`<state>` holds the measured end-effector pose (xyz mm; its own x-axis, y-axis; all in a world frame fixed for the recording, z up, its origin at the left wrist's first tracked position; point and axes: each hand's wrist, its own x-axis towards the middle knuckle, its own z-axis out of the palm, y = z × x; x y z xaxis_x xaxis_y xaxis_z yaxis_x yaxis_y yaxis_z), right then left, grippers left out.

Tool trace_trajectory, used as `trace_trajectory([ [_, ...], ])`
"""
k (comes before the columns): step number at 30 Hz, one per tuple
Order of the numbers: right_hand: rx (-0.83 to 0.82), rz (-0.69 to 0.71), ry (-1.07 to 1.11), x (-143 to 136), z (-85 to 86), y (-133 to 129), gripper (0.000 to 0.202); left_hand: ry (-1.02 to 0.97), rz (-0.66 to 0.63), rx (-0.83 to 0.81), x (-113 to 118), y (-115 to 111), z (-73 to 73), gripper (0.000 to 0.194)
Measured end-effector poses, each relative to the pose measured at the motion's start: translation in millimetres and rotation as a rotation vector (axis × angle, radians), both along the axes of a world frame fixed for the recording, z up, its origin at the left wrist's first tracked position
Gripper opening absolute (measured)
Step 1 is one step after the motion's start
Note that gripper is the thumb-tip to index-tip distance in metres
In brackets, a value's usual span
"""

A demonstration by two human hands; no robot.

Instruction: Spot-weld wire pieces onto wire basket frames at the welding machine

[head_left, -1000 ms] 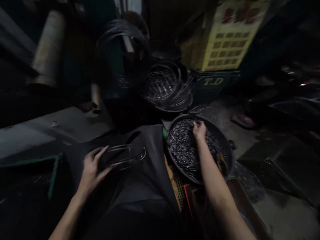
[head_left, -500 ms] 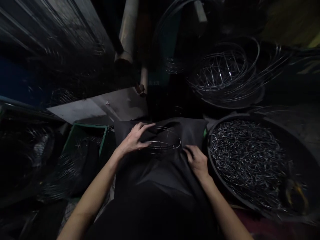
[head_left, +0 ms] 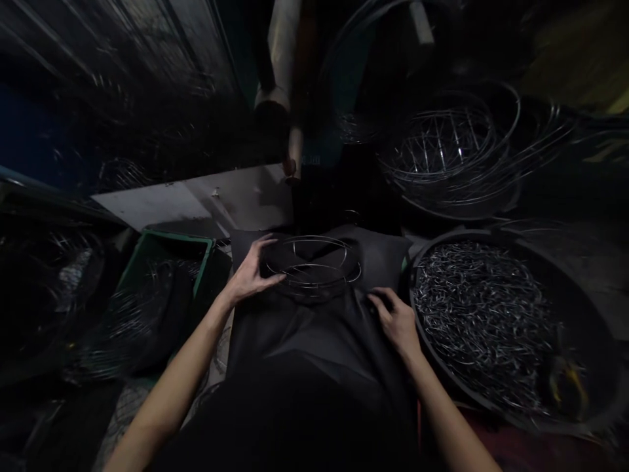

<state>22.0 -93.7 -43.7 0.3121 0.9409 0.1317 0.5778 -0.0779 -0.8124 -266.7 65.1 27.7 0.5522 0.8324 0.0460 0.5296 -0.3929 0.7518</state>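
Observation:
A round wire frame [head_left: 314, 284], made of thin metal rings joined by short uprights, rests on the dark apron [head_left: 314, 334] over my lap. My left hand [head_left: 249, 275] is at the frame's left side, thumb and fingers spread wide, with the thumb tip overlapping the near ring. To the right of the frame is my right hand [head_left: 397, 318], apart from the rings. Its fingers are bent and the tips drawn together low over the apron; anything between them is too small or dark to make out.
On my right stands a wide dark tub [head_left: 597, 341] of short bent wire pieces [head_left: 486, 314], with a yellow-handled tool [head_left: 572, 390] inside. Large wire hoops [head_left: 442, 144] lie behind it. A green crate [head_left: 206, 262] sits left, below a pale metal sheet [head_left: 191, 200] and pipes [head_left: 284, 52].
The wire frame now lies flatter, with more of its rings showing. My left hand has shifted left and opened wider. My right hand has moved slightly right, fingers still bent.

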Motion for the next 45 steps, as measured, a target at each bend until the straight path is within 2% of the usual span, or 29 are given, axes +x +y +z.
trace_trajectory([
  [3,-0.030,-0.016,0.141,2.5,13.3,20.5,0.028,-0.038,-0.059,0.102,26.2,0.1,23.4,0.072],
  [5,-0.005,0.029,0.163,-2.8,21.6,42.9,0.030,-0.008,-0.074,0.143,43.7,2.5,30.2,0.072],
  [7,0.031,0.100,0.130,-12.3,29.2,65.9,0.025,0.070,-0.072,0.148,56.0,4.2,26.6,0.070],
  [9,0.065,0.187,0.054,-22.6,36.3,82.4,0.023,0.160,-0.072,0.142,61.5,4.5,17.1,0.067],
  [13,0.151,0.351,-0.227,-34.5,48.8,87.2,0.030,0.230,-0.093,0.141,57.1,3.0,2.8,0.063],
  [17,0.346,0.467,-0.503,-32.7,58.6,86.9,0.026,0.119,-0.082,0.118,46.0,6.6,4.7,0.058],
  [22,0.520,0.602,-0.671,-23.9,63.7,111.4,0.035,-0.091,-0.005,0.154,39.9,17.5,9.6,0.053],
  [27,0.587,0.638,-0.766,-17.0,63.5,131.7,0.041,-0.241,0.068,0.170,42.9,28.2,0.9,0.054],
  [31,0.731,0.655,-0.782,-15.6,68.0,140.0,0.044,-0.346,0.121,0.196,46.3,28.9,-7.9,0.052],
  [37,0.863,0.641,-0.862,-10.8,77.9,147.2,0.039,-0.396,0.136,0.209,54.6,27.0,-12.4,0.052],
  [45,0.859,0.639,-0.825,-2.5,62.8,153.6,0.046,-0.400,0.113,0.205,57.1,38.2,-25.2,0.055],
])
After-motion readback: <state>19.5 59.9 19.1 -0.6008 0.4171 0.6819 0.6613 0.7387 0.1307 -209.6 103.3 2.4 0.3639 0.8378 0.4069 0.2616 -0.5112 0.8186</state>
